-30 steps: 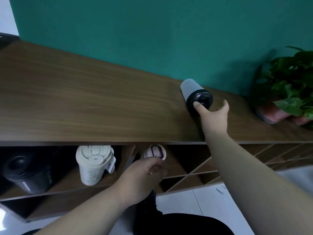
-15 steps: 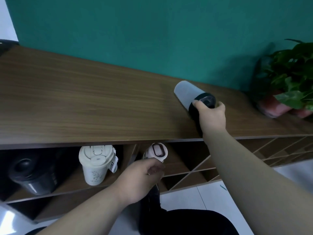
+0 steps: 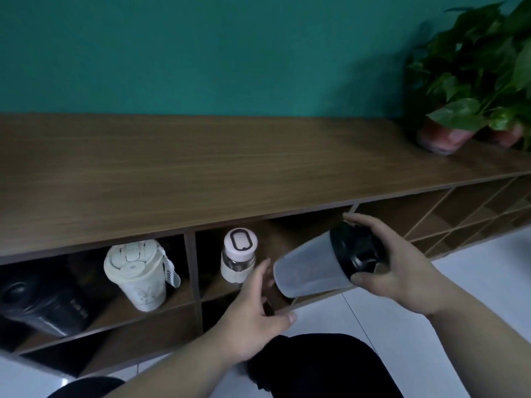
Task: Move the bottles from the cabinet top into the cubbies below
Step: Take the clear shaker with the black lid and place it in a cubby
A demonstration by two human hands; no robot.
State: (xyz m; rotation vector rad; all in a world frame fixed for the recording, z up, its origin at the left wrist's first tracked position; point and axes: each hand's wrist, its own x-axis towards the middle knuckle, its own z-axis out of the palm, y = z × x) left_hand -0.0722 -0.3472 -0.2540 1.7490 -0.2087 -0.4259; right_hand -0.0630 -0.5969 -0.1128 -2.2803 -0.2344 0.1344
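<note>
Shaker (image 3: 313, 268) tipped sideways in right hand (image 3: 402, 271) (left hand (image 3: 253, 320) open).

Right hand (image 3: 402, 271) grips black lid end of frosted shaker bottle (image 3: 313, 270), held tilted in front of wooden cabinet (image 3: 201, 173), base pointing into cubby. Left hand (image 3: 253, 311) spread open just below bottle base, fingertips near it. Inside same cubby, left of shaker: small clear bottle with pale pink cap (image 3: 238, 255), upright. Next cubby left: cream tumbler (image 3: 138, 274), then black bottle (image 3: 37, 303) at far left. Potted plant (image 3: 474, 81) on cabinet top, far right, against teal wall (image 3: 201, 53).
</note>
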